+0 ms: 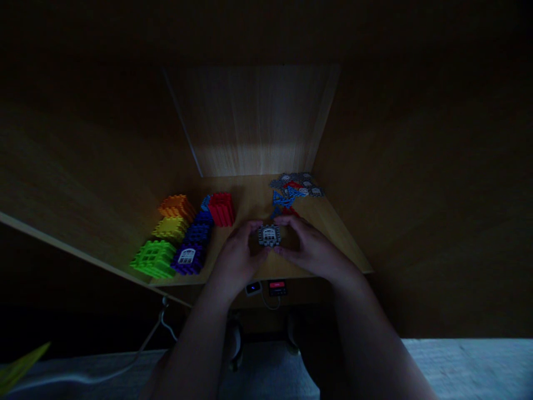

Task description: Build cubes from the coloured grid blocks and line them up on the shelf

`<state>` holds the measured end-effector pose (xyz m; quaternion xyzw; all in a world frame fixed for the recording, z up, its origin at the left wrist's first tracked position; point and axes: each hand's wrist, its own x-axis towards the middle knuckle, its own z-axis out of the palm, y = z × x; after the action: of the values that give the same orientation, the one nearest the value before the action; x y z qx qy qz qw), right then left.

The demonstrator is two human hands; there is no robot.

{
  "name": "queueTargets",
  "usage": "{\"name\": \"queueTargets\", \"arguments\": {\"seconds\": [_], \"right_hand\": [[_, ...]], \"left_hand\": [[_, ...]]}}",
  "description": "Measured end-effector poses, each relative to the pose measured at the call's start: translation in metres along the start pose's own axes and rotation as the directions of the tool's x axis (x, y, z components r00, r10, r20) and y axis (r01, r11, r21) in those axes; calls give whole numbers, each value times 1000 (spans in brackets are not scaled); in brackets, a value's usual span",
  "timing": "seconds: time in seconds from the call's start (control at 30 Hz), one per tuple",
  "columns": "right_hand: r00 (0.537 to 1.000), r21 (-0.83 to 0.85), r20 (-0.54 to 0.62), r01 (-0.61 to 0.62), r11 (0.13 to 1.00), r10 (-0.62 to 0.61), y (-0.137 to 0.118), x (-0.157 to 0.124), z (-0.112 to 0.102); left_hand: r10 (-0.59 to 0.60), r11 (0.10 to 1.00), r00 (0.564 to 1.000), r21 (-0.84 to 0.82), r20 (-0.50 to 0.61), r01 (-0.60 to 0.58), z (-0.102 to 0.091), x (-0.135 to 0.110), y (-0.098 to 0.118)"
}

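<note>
Between my two hands is a grey square building tile (269, 235) with notched edges and a white window shape on it. My left hand (241, 251) pinches its left side with thumb and fingers. On the other side, my right hand (306, 244) grips the right edge the same way. Just beyond my fingers lie loose blue tiles (287, 195) and a red tile (290, 211). Farther back is a pile of grey window tiles (310, 188). Whether the held piece is one tile or several stacked cannot be made out.
Stacked tiles stand at the left: orange (177, 206), yellow (170, 228), green (154, 258), purple (189, 258), dark blue (197, 234) and red (221, 209). Wooden panels enclose the shelf (287, 271) at the back and sides. Below its front edge are a small device (277, 287) and a cable.
</note>
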<state>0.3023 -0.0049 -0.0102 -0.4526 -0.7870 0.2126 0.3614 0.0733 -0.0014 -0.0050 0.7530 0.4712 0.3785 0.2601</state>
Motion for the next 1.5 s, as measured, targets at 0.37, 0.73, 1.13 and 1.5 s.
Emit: {"name": "queueTargets", "arguments": {"seconds": [0.37,0.73,1.13,1.5], "right_hand": [[1000,14,-1,10,1000,-10,1,0,-1],[1000,22,-8,-2,1000,3,-3,1,-1],[1000,-23,-24,0,1000,-1,2,1,1],[997,-56,-71,-11,998,7,2,2,6]], "left_hand": [[0,1000,1000,13,10,0,1,0,-1],[7,1000,1000,22,5,-7,0,0,1],[40,998,999,42,-2,-40,-2,-1,2],[18,999,1000,36,-10,-17,0,0,-3]]}}
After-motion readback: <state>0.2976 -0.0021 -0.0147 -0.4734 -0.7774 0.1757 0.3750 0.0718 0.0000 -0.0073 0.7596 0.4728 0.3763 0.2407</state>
